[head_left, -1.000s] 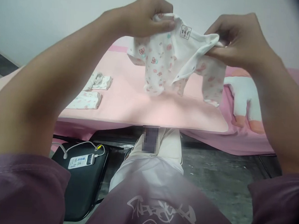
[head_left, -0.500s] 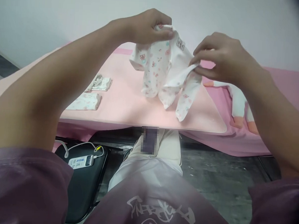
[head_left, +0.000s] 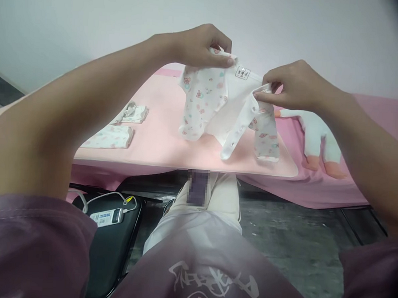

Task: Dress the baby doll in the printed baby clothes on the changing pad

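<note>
A white baby shirt with small pink and green prints hangs over the table, its front spread apart and the label at the neck showing. My left hand pinches it at one shoulder, thumb on the near side. At the other shoulder, my right hand is closed on the collar edge, with snap buttons visible along the strip below. One sleeve dangles at the right. The shirt's lower edge is close to the pink mat; whether it touches I cannot tell.
Folded printed baby clothes lie at the left of the mat, partly behind my left arm. A white stuffed toy with orange feet lies at the right on the pink cloth. A power bank with a cable rests on a black stool.
Both hands have come down slightly, and the right has moved a little to the right. The shirt has been spread wider, with its label now facing me and its front opened.
</note>
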Demonstrator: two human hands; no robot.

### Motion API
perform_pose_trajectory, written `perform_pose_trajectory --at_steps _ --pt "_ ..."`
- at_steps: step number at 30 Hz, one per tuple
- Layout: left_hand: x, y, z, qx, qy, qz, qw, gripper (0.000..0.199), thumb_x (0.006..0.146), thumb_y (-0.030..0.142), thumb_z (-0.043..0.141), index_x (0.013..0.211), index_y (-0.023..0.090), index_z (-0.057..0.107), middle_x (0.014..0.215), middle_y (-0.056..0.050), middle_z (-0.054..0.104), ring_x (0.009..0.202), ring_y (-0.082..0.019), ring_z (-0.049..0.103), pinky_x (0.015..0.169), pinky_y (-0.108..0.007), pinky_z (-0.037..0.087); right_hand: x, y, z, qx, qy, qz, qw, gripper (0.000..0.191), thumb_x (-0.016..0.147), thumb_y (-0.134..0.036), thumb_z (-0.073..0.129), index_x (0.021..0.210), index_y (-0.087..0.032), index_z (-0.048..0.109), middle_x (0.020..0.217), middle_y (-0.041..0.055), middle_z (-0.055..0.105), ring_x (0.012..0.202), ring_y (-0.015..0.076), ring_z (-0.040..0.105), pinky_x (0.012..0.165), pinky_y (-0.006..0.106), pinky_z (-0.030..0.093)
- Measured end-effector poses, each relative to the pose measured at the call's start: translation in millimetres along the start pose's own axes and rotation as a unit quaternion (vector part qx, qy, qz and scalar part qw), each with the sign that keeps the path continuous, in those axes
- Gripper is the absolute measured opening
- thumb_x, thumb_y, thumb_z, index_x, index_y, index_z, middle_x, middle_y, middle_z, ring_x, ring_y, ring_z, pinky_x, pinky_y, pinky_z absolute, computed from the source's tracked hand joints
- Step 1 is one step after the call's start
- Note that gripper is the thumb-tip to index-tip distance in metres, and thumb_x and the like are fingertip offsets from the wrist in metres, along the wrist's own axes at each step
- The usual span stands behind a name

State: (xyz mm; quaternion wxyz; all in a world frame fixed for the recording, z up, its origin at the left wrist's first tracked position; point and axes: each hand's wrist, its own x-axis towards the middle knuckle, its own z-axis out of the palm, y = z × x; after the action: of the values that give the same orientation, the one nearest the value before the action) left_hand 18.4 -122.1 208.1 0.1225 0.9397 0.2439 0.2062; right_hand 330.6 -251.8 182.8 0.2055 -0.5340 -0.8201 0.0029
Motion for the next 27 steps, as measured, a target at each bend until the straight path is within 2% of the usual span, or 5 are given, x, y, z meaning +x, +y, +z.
perform_pose_trajectory --at_steps 5,13,19,24,27 --pt "1.9 -1.2 4.0 -0.02 0.038 0.008 0.999 0.046 0.108 0.064 0.065 0.09 0.022 0.067 0.082 0.0 0.047 0.077 -0.014 0.041 0.073 -0.033 0.028 3.6 6.4 15.9 0.145 0.047 0.102 0.983 0.027 0.097 -0.027 0.088 0.109 -0.025 0.064 0.102 0.0053 0.076 0.088 0.0215 0.066 0.078 0.038 0.05" --pt "8.6 -14.7 13.7 -0.024 0.077 0.022 0.996 0.047 0.1 0.076 0.066 0.076 0.036 0.067 0.072 -0.002 0.05 0.077 -0.021 0.035 0.073 -0.041 0.029 -3.4 5.6 12.5 0.096 -0.012 -0.003 0.995 0.036 0.093 -0.053 0.097 0.111 -0.032 0.075 0.091 0.0038 0.07 0.098 0.0297 0.066 0.099 0.051 0.058" --pt "6.5 -13.7 15.4 -0.03 0.081 0.043 0.995 0.042 0.108 0.062 0.064 0.086 0.028 0.07 0.078 0.001 0.049 0.075 -0.018 0.036 0.073 -0.036 0.024 4.7 14.7 34.6 0.245 0.044 0.075 0.966 0.052 0.095 -0.064 0.093 0.131 -0.036 0.067 0.106 0.003 0.07 0.098 0.0262 0.073 0.092 0.047 0.066" --pt "4.3 -10.9 18.9 -0.042 0.095 0.03 0.994 0.039 0.109 0.059 0.065 0.087 0.027 0.07 0.074 0.001 0.049 0.077 -0.018 0.035 0.076 -0.036 0.023 10.5 33.6 50.3 0.208 0.036 0.114 0.971 0.05 0.101 -0.081 0.077 0.102 -0.032 0.069 0.09 0.005 0.07 0.094 0.0303 0.07 0.086 0.05 0.063" --pt "2.9 -10.7 20.5 -0.051 0.098 0.009 0.994 0.038 0.108 0.058 0.066 0.085 0.027 0.069 0.07 0.002 0.051 0.076 -0.018 0.038 0.076 -0.036 0.025 8.6 28.2 45.0 0.129 0.112 0.12 0.978 0.053 0.11 -0.078 0.068 0.089 -0.03 0.061 0.088 0.0044 0.066 0.087 0.0253 0.059 0.09 0.046 0.055"
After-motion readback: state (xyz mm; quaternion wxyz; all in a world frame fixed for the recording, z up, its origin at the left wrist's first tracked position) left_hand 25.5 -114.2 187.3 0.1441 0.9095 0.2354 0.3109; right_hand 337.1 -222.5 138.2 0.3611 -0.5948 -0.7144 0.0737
